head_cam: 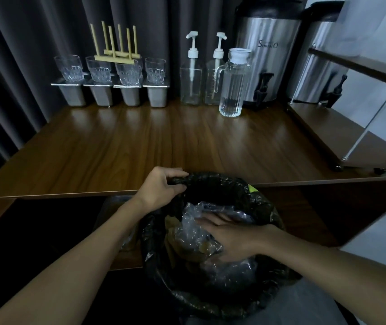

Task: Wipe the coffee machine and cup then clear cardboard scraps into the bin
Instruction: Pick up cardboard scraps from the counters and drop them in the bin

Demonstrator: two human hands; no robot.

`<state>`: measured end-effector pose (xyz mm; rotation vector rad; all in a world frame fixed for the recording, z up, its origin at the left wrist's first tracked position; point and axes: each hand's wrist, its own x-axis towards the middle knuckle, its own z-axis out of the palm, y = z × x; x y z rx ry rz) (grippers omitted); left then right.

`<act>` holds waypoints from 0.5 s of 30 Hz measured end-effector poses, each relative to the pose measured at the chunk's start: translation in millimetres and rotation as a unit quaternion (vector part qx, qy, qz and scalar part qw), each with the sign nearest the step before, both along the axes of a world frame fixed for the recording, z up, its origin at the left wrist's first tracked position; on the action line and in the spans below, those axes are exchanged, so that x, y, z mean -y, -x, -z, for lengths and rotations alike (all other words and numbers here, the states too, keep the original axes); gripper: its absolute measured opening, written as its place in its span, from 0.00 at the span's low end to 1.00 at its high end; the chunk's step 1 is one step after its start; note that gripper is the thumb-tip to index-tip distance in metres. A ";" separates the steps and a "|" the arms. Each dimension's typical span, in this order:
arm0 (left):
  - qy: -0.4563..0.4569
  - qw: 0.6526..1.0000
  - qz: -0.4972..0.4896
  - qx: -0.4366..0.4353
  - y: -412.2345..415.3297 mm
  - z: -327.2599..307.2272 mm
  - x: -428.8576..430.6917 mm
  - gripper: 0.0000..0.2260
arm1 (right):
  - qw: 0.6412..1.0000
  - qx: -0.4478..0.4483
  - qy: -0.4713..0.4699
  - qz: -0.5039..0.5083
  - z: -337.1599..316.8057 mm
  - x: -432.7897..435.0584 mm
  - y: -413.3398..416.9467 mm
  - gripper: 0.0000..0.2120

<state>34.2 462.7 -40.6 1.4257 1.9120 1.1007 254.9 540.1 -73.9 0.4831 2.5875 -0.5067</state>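
A bin [222, 306] lined with a black plastic bag stands in front of the wooden counter, low in the head view. My left hand [161, 186] grips the bag's rolled rim at the far left side of the bin. My right hand [232, 238] is inside the bin with fingers spread flat, pressing down on crumpled clear plastic [192, 228]. Brownish scraps [194, 248] show under the plastic. No coffee machine, cup or cloth is visible.
On the wooden counter [140, 141] stand four glasses [99, 69] on metal containers, a wooden rack [117, 55], two pump bottles [191, 76], a glass water jug [233, 85] and two steel dispensers [267, 55]. A shelf unit [356, 137] sits at the right.
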 end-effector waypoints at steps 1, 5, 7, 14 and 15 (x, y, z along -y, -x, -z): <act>-0.002 1.000 -0.004 -0.006 1.0 0.2 2.1 0.16 | 1.000 0.019 0.001 -0.003 1.1 0.6 3.6 0.47; -0.011 0.999 -0.036 -0.022 7.8 1.8 16.1 0.15 | 1.000 -0.030 0.003 -0.006 -12.6 6.6 13.5 0.45; -0.017 0.998 -0.057 -0.028 12.7 0.8 25.4 0.15 | 0.996 -0.073 -0.037 -0.023 -19.7 10.4 13.2 0.41; -0.026 0.985 -0.168 -0.032 14.1 -1.8 67.1 0.14 | 0.987 -0.134 -0.062 -0.066 -35.4 10.7 14.4 0.38; -0.027 0.980 -0.194 -0.036 12.7 -1.4 74.5 0.14 | 0.981 -0.171 -0.062 -0.066 -37.7 8.5 15.6 0.36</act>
